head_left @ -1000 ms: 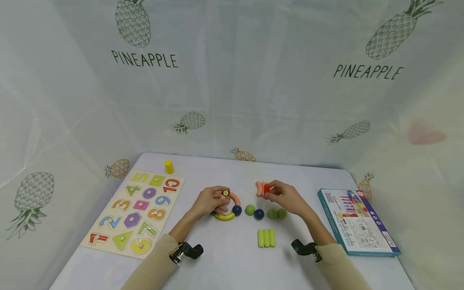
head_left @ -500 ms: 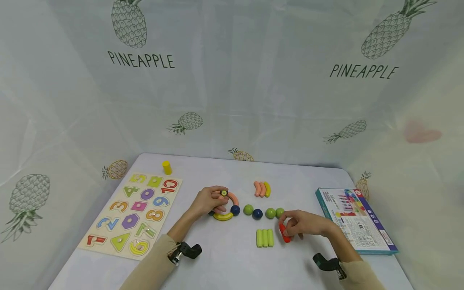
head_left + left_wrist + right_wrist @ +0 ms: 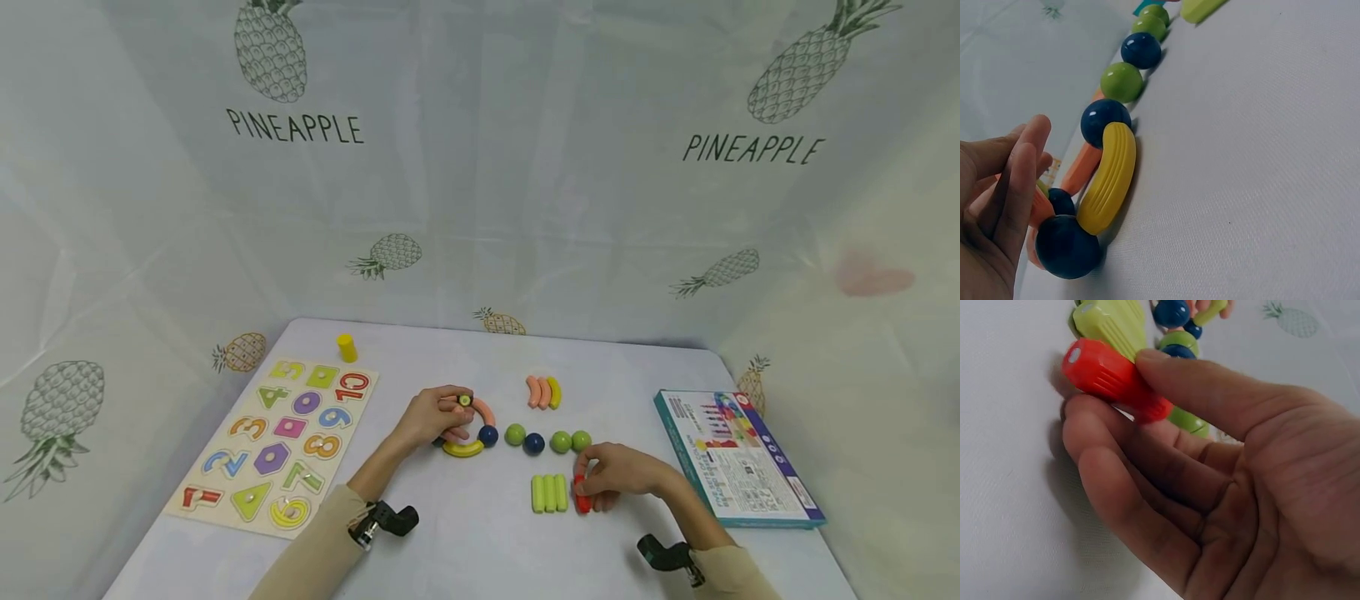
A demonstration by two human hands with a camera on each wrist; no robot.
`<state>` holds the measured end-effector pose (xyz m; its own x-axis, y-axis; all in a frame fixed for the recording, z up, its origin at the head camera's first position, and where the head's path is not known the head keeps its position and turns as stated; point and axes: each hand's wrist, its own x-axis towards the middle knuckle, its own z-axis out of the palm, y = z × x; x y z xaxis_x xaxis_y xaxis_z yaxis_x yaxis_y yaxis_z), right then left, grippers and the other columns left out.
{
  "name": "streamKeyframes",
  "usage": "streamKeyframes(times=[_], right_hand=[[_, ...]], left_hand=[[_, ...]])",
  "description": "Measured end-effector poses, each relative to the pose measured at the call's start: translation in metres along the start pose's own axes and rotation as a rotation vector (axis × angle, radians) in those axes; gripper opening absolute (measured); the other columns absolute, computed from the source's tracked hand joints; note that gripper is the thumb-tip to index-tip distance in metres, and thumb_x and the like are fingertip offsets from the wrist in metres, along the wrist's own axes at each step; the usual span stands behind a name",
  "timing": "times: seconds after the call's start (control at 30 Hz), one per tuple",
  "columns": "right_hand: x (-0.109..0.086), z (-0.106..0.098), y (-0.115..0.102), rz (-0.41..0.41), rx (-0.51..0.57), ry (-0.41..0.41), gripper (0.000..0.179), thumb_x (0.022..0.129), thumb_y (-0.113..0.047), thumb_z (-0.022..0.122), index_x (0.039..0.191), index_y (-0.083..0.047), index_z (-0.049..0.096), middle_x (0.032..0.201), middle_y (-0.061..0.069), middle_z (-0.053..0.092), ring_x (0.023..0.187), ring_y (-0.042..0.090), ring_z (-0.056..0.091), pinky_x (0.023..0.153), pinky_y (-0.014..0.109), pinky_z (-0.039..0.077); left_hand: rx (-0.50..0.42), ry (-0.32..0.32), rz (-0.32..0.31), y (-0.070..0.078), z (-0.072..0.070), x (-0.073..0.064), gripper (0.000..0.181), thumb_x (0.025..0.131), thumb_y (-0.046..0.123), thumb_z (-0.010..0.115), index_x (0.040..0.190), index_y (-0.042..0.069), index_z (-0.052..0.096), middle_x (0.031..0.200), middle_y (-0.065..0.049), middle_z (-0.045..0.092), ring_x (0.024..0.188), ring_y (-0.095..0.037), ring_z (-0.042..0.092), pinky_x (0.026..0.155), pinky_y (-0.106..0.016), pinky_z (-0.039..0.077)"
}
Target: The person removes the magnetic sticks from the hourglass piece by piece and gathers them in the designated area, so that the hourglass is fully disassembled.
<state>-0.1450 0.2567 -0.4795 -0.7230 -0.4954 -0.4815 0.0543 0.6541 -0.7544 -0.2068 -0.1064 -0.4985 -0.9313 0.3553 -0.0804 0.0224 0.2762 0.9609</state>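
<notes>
My left hand (image 3: 438, 417) is above a ring of magnetic pieces, its fingertips pinching a yellow-green magnetic rod (image 3: 1210, 312) that stands up from a dark blue ball. The ring has a yellow curved rod (image 3: 1110, 178), a dark blue ball (image 3: 1069, 247) at one corner, another dark blue ball (image 3: 488, 436) and an orange curved rod (image 3: 483, 412); the fingers hide part of it. In my right hand (image 3: 615, 473), thumb and index finger pinch a red magnetic rod (image 3: 1113, 378). It lies alongside a row of three yellow-green rods (image 3: 550, 493).
Green balls (image 3: 561, 442) and a dark blue ball (image 3: 534, 444) line up right of the ring. Behind them lie two orange curved rods and a yellow one (image 3: 554, 392). A number puzzle board (image 3: 273, 446) and yellow cylinder (image 3: 347, 347) are left, a box (image 3: 738, 458) right.
My right hand has carried the red rod from the curved rods toward the front, then slightly left up to the yellow-green row. The left hand has stayed at the ring.
</notes>
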Motion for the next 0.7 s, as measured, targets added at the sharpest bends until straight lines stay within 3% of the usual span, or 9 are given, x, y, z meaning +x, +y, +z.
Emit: streamKeyframes(times=[0.23, 0.53, 0.7], right_hand=[[0.004, 0.001, 0.003, -0.007, 0.01, 0.025, 0.024, 0.094, -0.023, 0.071, 0.106, -0.005, 0.061, 0.076, 0.01, 0.072, 0.063, 0.022, 0.068, 0.059, 0.035, 0.057], [0.007, 0.001, 0.004, -0.033, 0.089, -0.008, 0.027, 0.096, -0.018, 0.069, 0.115, -0.003, 0.059, 0.081, 0.013, 0.072, 0.069, 0.027, 0.07, 0.064, 0.038, 0.059], [0.005, -0.005, -0.005, -0.058, 0.079, -0.011, 0.027, 0.098, -0.019, 0.066, 0.116, -0.001, 0.059, 0.082, 0.013, 0.072, 0.069, 0.026, 0.069, 0.064, 0.037, 0.059]], left_hand=[[-0.041, -0.038, 0.008, 0.0, -0.001, 0.0, 0.049, 0.095, 0.015, 0.071, 0.139, 0.001, 0.056, 0.1, -0.023, 0.074, 0.069, -0.024, 0.075, 0.061, -0.032, 0.06], [-0.042, -0.05, -0.008, -0.001, -0.001, 0.001, 0.051, 0.094, 0.015, 0.072, 0.14, 0.003, 0.056, 0.103, -0.022, 0.074, 0.071, -0.023, 0.075, 0.061, -0.032, 0.06], [-0.055, -0.038, -0.016, 0.0, -0.001, 0.001, 0.051, 0.094, 0.013, 0.072, 0.141, 0.003, 0.055, 0.101, -0.024, 0.073, 0.071, -0.026, 0.075, 0.062, -0.034, 0.06]])
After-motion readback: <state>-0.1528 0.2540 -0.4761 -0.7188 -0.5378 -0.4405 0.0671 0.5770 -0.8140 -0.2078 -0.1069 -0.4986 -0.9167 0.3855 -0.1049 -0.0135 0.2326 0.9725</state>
